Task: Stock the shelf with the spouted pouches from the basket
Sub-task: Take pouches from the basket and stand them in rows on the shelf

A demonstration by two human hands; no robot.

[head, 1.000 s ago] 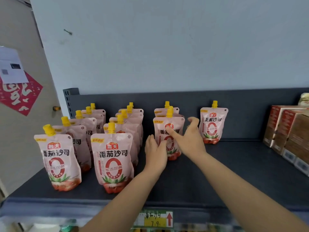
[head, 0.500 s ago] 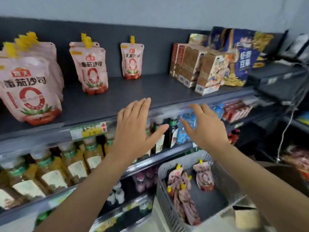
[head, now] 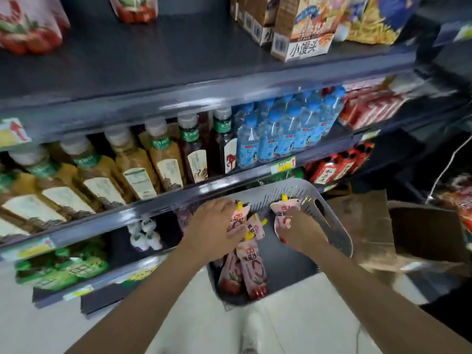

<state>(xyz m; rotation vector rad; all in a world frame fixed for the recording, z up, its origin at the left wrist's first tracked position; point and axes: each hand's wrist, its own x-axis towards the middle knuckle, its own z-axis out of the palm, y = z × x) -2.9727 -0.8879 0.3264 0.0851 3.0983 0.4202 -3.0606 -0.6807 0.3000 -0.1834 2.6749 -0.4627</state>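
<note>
A grey slotted basket [head: 334,221] stands low in front of the shelving and holds several pink spouted pouches with yellow caps [head: 252,272]. My left hand [head: 217,228] reaches into its left side and grips a pouch [head: 241,218] near the spout. My right hand [head: 302,232] is on the right side, fingers curled over another pouch [head: 282,212] that leans on the basket wall. The dark top shelf [head: 153,60] carries standing pouches [head: 30,29] at its upper left, cut off by the frame edge.
Brown snack boxes [head: 301,29] and a blue bag stand on the top shelf's right. Tea bottles [head: 163,159] and blue water bottles [head: 286,129] fill the shelf below. A cardboard box [head: 419,238] sits right of the basket. The floor is pale tile.
The view has dropped from the top shelf to the basket. Both hands left the shelved pouches, came down, and now close on pouches inside the basket.
</note>
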